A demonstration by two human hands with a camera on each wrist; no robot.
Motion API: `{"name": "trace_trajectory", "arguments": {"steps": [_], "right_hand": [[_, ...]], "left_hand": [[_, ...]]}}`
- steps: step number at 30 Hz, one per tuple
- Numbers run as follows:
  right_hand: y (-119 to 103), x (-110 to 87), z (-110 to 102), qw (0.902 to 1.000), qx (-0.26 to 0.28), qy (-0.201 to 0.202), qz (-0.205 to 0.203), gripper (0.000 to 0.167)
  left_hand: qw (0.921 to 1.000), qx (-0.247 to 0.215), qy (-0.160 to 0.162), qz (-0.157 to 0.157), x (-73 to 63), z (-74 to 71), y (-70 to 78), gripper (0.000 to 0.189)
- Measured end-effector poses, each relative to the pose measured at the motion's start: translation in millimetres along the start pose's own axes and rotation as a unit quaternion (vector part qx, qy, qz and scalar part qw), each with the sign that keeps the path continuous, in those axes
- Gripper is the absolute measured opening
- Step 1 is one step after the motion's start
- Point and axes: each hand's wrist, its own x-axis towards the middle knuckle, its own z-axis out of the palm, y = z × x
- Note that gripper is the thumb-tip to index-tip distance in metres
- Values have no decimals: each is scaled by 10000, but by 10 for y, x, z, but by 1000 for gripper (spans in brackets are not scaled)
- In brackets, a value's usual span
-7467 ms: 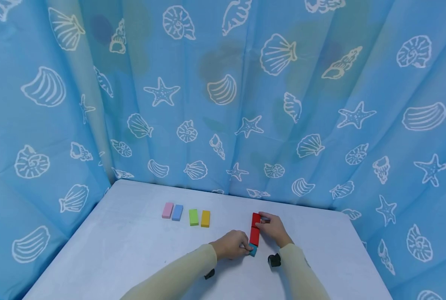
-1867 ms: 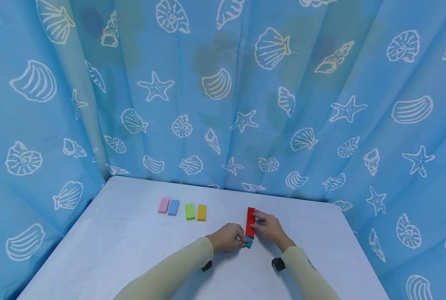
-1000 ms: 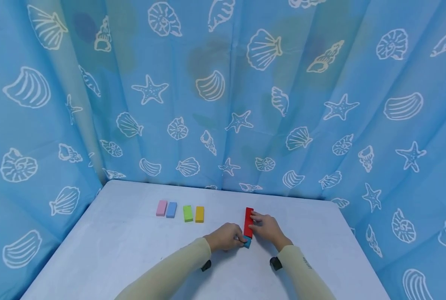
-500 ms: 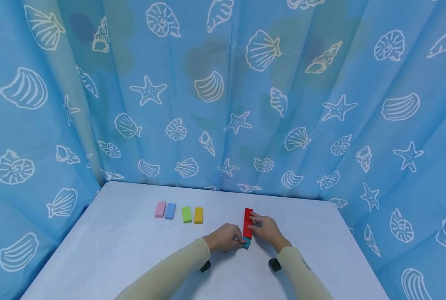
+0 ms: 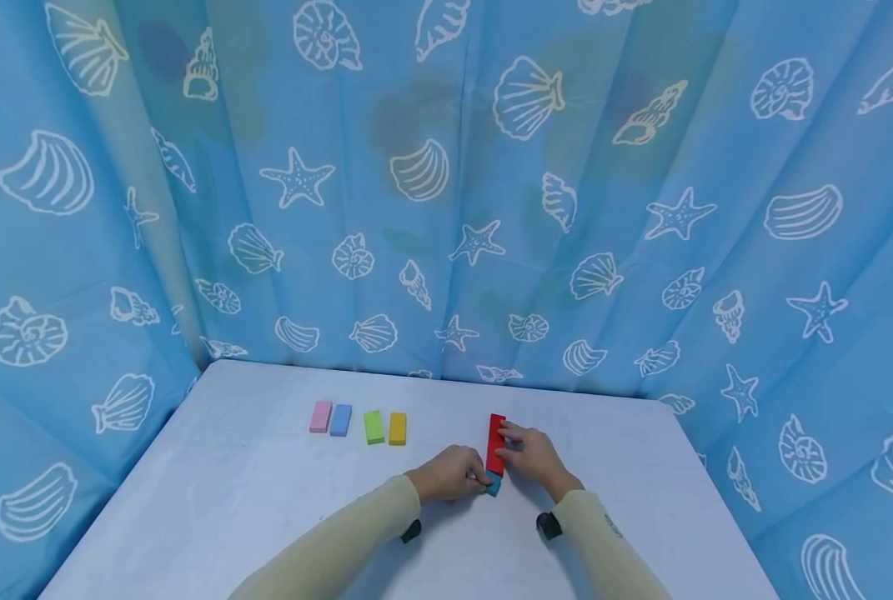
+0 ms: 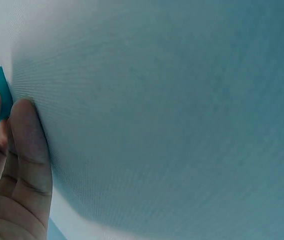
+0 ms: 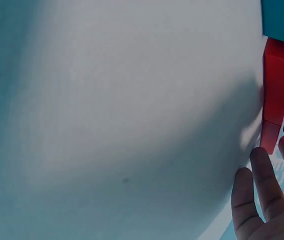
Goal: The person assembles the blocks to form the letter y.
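1. Red blocks (image 5: 494, 442): solid red.
2. Small block (image 5: 494, 486): teal.
3. Pink block (image 5: 320, 417), light-blue block (image 5: 340, 420), lime-green block (image 5: 373, 427), golden-yellow block (image 5: 397, 428).
4. Tabletop (image 5: 221, 475): white.
5. Curtain (image 5: 386, 108): blue, patterned with white shell and starfish outlines; faint greenish, brownish, purplish blotches.
6. Sleeves (image 5: 333, 542): pale yellow.
7. Wrist cameras (image 5: 548, 526): black.

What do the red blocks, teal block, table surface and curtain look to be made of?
Red blocks: perhaps painted wood or plastic; smooth, flat faces, crisp edges.
Teal block: likely the same, smooth and evenly colored.
Table surface: apparently woven cloth; fine ribbing shows.
Curtain: thin fabric or plastic sheeting; soft folds.
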Motion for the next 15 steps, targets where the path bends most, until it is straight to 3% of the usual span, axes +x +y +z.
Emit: {"name": "trace_trajectory", "arguments": {"steps": [8,15], "right_hand": [[-37,9,-31,9999,-102,98,44,53],[-16,36,-1,9997,-201,-136,-34,54]], "left_hand": [[9999,99,63,22,5,-2,8,19],[9999,73,83,-72,17,18,-17,19]]}}
